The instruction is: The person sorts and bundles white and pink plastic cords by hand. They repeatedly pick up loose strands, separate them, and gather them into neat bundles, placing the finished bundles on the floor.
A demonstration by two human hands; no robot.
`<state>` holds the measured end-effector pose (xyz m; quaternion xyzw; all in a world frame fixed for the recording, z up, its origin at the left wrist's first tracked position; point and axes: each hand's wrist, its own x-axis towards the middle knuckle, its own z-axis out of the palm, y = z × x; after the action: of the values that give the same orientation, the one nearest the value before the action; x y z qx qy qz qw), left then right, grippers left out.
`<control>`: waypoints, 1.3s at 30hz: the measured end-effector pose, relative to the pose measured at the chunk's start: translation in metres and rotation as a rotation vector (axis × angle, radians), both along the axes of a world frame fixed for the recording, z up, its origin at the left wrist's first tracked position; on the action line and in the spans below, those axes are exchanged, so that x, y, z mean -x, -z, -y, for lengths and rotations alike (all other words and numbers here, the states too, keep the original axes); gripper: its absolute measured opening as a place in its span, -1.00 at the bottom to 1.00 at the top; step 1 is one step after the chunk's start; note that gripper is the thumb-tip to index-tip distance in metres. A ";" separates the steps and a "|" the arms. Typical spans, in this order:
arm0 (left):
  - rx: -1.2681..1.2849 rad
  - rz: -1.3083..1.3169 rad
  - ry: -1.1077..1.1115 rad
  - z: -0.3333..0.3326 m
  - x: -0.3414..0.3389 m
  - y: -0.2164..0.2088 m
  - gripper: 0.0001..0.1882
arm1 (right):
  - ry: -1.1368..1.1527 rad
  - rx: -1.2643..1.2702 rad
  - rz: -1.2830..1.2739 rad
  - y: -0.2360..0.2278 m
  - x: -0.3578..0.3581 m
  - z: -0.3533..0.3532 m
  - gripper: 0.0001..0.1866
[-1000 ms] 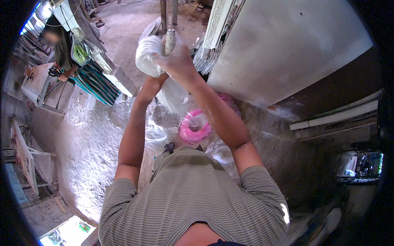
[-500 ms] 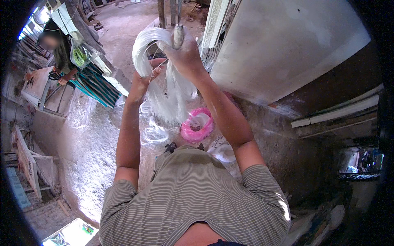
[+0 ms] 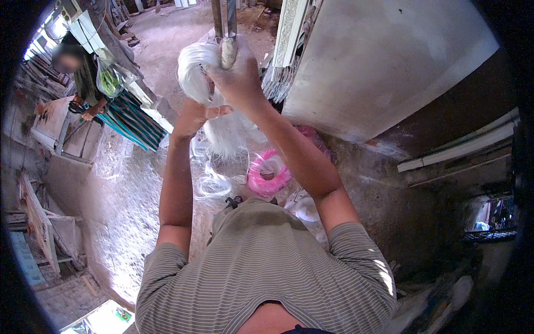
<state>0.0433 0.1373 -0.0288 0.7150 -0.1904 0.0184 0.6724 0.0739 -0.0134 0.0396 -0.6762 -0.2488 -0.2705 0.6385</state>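
White, glossy plastic fibre makes up the hank of strands [image 3: 196, 75] that both hands work on, raised in front of the person against an upright metal post [image 3: 222, 22]. The right hand [image 3: 236, 78] is closed around the top of the hank, pressing it to the post, so the bundle hangs down from that grip. The left hand [image 3: 194, 117] sits just below and to the left, half open with the fingers stretched toward the hanging strands [image 3: 225, 136]; whether it grips any of them I cannot tell.

As a judgement, the work looks to be in its middle: the upper part of the hank is gathered into a rounded loop near the post, while the tail below is loose and spread out. More loose white strands [image 3: 214, 186] lie on the dusty concrete floor [image 3: 122, 211], beside a pink coil of plastic cord [image 3: 268, 175], which suggests more material is yet to be handled.

Another person in a striped skirt [image 3: 130, 119] stands well apart at the left, beside a wooden bench [image 3: 47, 119].
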 end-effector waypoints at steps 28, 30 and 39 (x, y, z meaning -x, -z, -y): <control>0.754 -0.028 -0.129 -0.057 -0.020 -0.013 -0.60 | -0.265 0.854 -0.634 0.195 0.099 0.106 -0.50; 0.721 -0.015 -0.108 -0.060 -0.023 -0.016 -0.59 | -0.263 0.893 -0.683 0.209 0.106 0.084 -0.52; 0.667 -0.105 -0.183 -0.049 -0.023 -0.021 -0.54 | 0.000 1.106 -0.662 0.308 0.099 0.058 -0.64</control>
<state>0.0664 0.1862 -0.0076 0.4700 -0.0739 0.1031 0.8735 -0.0255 -0.0712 -0.2687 -0.9531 -0.1415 0.1207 0.2387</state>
